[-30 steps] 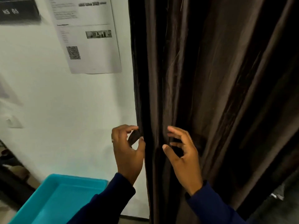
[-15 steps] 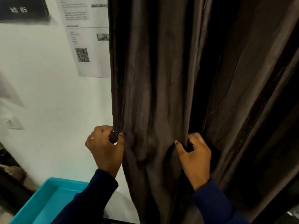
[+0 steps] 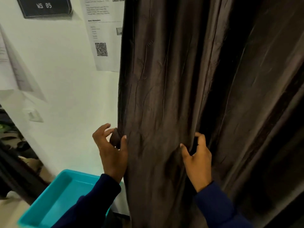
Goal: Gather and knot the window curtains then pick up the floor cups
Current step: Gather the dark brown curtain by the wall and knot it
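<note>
The dark brown curtain (image 3: pixel 164 96) hangs in long vertical folds over the right and middle of the view, its left edge falling against a white wall (image 3: pixel 62 89). The left hand (image 3: pixel 111 150) pinches that left edge: the thumb lies on the front of the cloth and curled fingers sit behind a small turned-back flap. The right hand (image 3: pixel 197 158) grips a fold further right, thumb in front and fingers hooked into a dark crease. A broad, creased stretch of fabric lies between the two hands. Both arms wear dark blue sleeves (image 3: pixel 215 206).

The curtain covers the right side of a printed sheet with a QR code (image 3: pixel 102 46) fixed to the wall. Left of the sheet, higher up, is a black sign reading "WS 05" (image 3: pixel 44 6). Lower on the wall sits a white wall switch (image 3: pixel 33 115). Below the left hand, a teal plastic tray (image 3: pixel 54 203) stands just beside the curtain's lower edge, partly hidden by the left sleeve. Dark, blurred furniture fills the far left. No cup can be made out.
</note>
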